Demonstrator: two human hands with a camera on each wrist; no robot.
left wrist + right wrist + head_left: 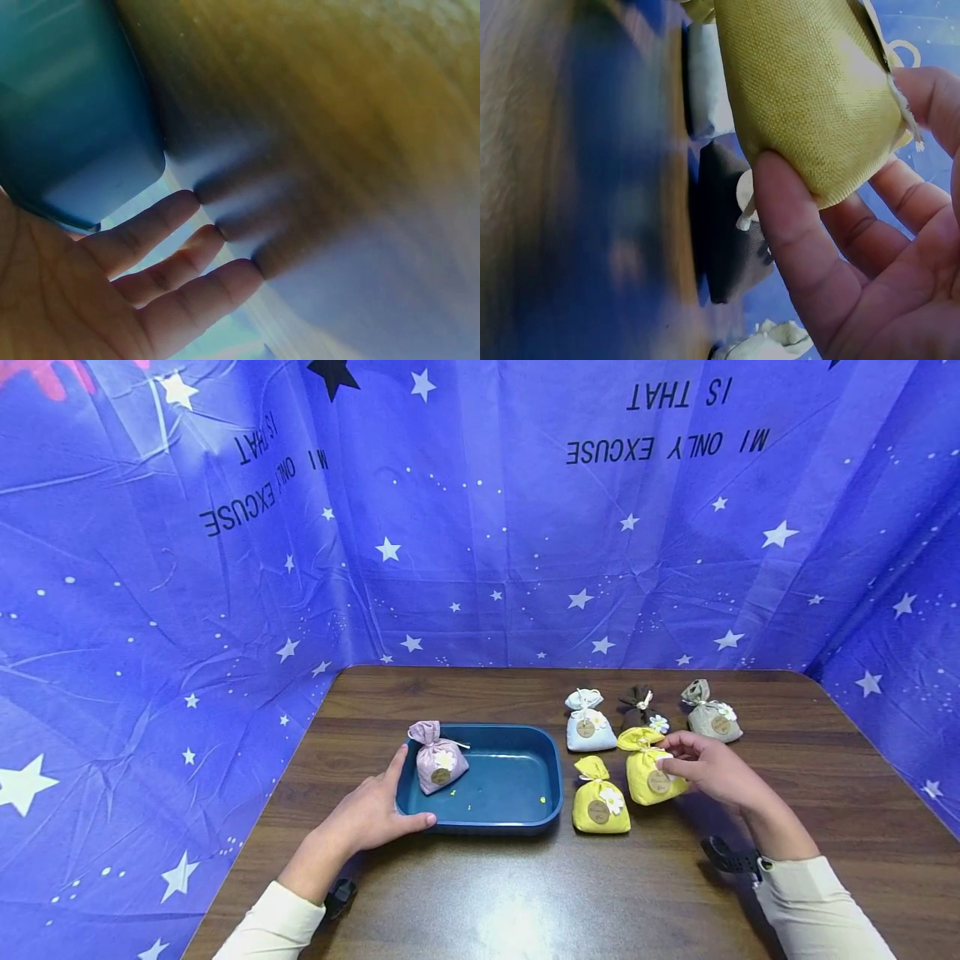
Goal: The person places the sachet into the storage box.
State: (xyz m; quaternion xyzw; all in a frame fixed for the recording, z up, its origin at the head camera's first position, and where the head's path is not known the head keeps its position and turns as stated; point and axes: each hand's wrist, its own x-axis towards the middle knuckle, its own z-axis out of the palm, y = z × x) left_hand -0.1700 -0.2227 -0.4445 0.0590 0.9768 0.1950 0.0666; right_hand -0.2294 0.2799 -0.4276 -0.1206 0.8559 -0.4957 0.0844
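My right hand (712,768) pinches a yellow drawstring sachet (641,781) with a round tag and a white flower. In the right wrist view the woven yellow sachet (802,90) lies between the thumb and fingers. Another yellow sachet (598,797) stands just left of it on the table. My left hand (371,810) rests with spread fingers against the left end of a dark blue tray (517,827), the thumb at its front rim. Inside the tray, a light purple sachet (431,777) leans at the left end. In the left wrist view three fingers (180,300) extend beside the tray.
Behind the held sachet are a pale blue sachet (585,739), a dark brown sachet (637,714) and a grey-beige sachet (708,722). All sit on the brown wooden table (420,893). A blue curtain (510,560) with stars hangs around the far edge and sides.
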